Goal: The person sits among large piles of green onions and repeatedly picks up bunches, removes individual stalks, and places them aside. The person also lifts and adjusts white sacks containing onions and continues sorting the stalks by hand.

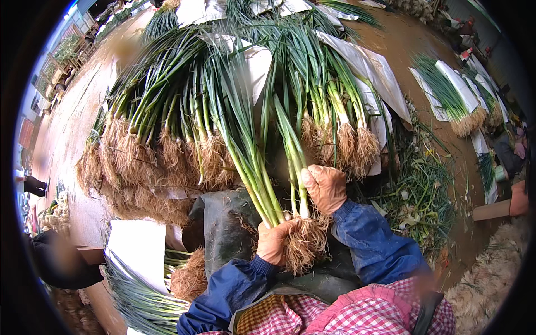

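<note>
My left hand [274, 242], in a tan glove, is closed around the lower stalks of a bunch of long green onions [256, 184] by their roots. Brown stringy roots [305, 247] hang beside it over my lap. My right hand [325, 187], gloved alike, is closed against the white-green stalks of more green onions [295, 155], just above their roots. The leaves of both fan out away from me. Whether the two lots form one bunch I cannot tell. A dark apron [230, 209] covers my knees.
Heaps of rooted green onions [167, 100] lie ahead, with white sheets [368, 63] among them. Leaf trimmings [423, 197] are piled at the right. A wrapped bundle [188, 272] lies at my lower left beside a white sheet [138, 251]. Other people sit at both edges; more bundles [456, 100] lie at the far right.
</note>
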`<act>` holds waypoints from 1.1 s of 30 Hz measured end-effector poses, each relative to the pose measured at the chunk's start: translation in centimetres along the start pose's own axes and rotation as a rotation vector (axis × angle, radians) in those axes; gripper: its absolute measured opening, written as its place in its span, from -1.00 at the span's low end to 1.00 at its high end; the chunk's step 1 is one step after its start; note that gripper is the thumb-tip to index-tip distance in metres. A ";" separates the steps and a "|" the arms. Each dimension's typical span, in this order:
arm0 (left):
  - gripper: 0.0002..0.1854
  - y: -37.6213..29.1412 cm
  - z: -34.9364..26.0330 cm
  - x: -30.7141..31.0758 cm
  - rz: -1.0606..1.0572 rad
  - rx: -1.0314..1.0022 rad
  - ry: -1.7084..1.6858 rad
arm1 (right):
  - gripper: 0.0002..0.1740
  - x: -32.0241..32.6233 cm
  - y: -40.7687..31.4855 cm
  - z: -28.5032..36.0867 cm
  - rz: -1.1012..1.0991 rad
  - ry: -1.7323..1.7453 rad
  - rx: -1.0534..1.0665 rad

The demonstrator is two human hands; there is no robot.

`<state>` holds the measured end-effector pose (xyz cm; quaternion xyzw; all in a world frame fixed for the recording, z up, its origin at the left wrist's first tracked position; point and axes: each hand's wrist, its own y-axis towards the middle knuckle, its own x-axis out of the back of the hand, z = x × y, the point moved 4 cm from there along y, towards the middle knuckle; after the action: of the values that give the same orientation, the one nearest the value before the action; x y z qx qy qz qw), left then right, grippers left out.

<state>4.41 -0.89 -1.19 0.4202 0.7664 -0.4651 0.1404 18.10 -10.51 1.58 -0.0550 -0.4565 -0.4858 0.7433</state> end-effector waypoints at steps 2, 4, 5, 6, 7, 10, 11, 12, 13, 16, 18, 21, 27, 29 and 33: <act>-0.81 0.4 0.2 0.8 -0.001 0.031 -0.003 | -0.61 1.1 -3.9 0.2 -0.132 0.357 -0.022; -0.84 0.5 0.2 1.3 0.003 0.046 -0.003 | -0.67 4.2 -6.5 1.7 -0.345 0.702 -0.263; -0.84 0.7 0.5 1.8 0.007 0.038 -0.017 | -0.68 6.7 -7.5 2.2 -0.497 0.757 -0.395; -0.84 0.6 0.3 1.2 0.013 0.049 -0.037 | -0.70 8.3 -8.9 0.0 -0.501 0.750 -0.509; -0.81 0.5 0.0 1.0 0.039 0.105 -0.035 | -0.70 10.0 -10.5 -3.1 -0.508 0.751 -0.616; -0.76 0.7 0.6 1.9 0.050 0.225 -0.167 | -0.64 8.6 -14.0 -8.2 0.339 -0.429 -0.586; -0.73 1.1 1.4 2.4 0.105 0.316 -0.205 | -0.67 7.2 -13.7 -8.2 0.331 -0.056 -0.642; -0.70 0.4 1.6 2.5 0.164 0.482 -0.280 | -0.67 5.3 -11.7 -6.4 0.246 0.228 -0.389; -0.66 -0.5 2.1 2.3 0.229 0.662 -0.356 | -0.63 3.3 -9.3 -4.2 0.225 0.601 -0.428; -0.65 -0.8 2.0 2.8 0.278 0.488 -0.274 | -0.67 -1.7 -4.9 0.4 0.388 1.513 -0.650; -0.66 -1.3 0.8 3.0 0.166 0.348 -0.127 | -0.74 -2.9 -4.1 1.3 0.417 1.453 -0.676; -0.76 -2.3 -0.3 2.3 0.133 0.393 -0.144 | -0.78 -4.3 -4.5 0.1 0.192 0.748 -0.410; -0.73 -1.4 2.4 1.3 0.110 0.400 0.038 | -0.74 -0.2 -6.2 1.7 0.114 0.053 -0.146; -0.67 -2.0 2.8 1.3 0.222 0.530 -0.147 | -0.73 1.6 -6.9 1.6 0.083 0.084 -0.189; -0.59 -1.4 2.6 1.2 0.475 0.407 -0.312 | -0.77 3.4 -10.5 0.9 -0.073 0.528 -0.315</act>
<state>2.11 -2.74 -2.44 0.5301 0.5079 -0.6215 0.2735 9.77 -17.82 0.75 -0.0249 -0.1683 -0.5746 0.8006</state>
